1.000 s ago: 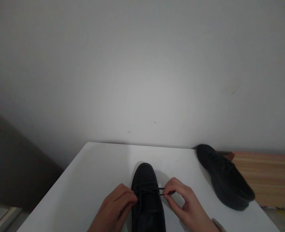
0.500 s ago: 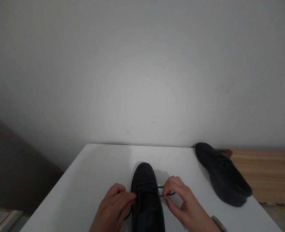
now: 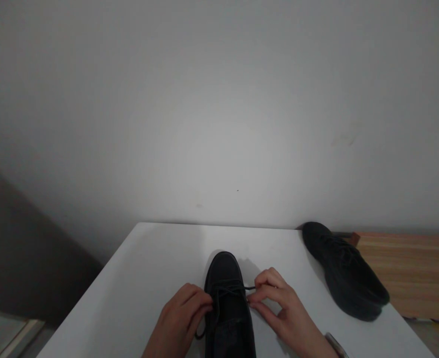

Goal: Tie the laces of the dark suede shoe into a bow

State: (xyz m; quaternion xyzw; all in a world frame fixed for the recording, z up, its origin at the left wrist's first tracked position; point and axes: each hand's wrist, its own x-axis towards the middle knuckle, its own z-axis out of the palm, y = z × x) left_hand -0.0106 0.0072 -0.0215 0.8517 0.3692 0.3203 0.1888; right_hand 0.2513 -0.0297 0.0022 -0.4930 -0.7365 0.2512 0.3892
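Left hand [image 3: 178, 320] at left of black shoe [image 3: 224, 268], grip pressed together, contents unclear; right hand [image 3: 294, 318] to its right, pinching dark lace [image 3: 249, 288].

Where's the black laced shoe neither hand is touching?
In the head view, the untouched black laced shoe is at the right edge of the white tabletop, beside the brown wood-grained board.

A single head-worn camera views the scene from above the near side of the white bench [image 3: 159, 268]. The axis faces forward and down, toward the wall [image 3: 219, 109] behind the bench. Range to the bench is short; the lower frame edge cuts off its near side.
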